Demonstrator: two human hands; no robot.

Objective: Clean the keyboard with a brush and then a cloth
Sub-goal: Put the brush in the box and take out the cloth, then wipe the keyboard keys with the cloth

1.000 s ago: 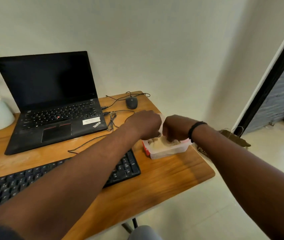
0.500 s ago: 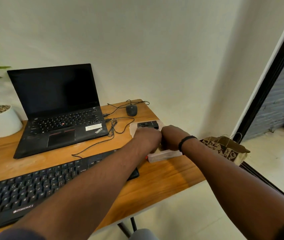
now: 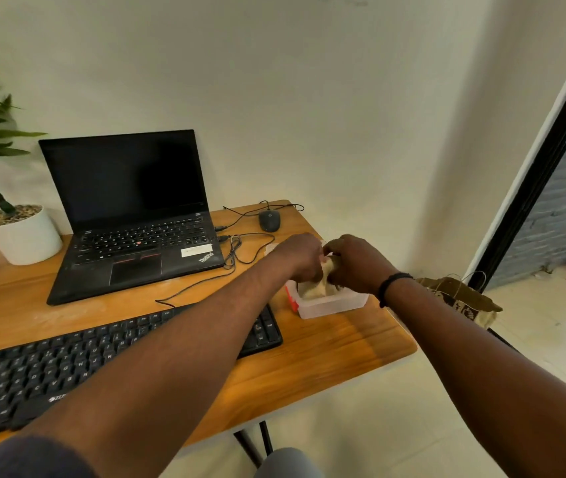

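A black external keyboard [image 3: 67, 370] lies along the desk's front, partly under my left forearm. Right of it stands a small clear plastic tub [image 3: 329, 303] with a red side. A beige cloth [image 3: 323, 281] rises out of the tub. My left hand [image 3: 300, 257] and my right hand [image 3: 357, 262] are both over the tub, each gripping the cloth, which is bunched between them. I see no brush.
An open black laptop [image 3: 136, 215] sits behind the keyboard, with a wired mouse [image 3: 269, 220] and loose cables [image 3: 240, 253] to its right. A white plant pot [image 3: 26, 236] stands far left. A brown paper bag [image 3: 460, 298] sits past the wooden desk's [image 3: 343, 346] right edge.
Both hands have stayed at the tub. The cloth, low in the tub a second ago, is now pulled up between them. The view has tilted up and to the left.
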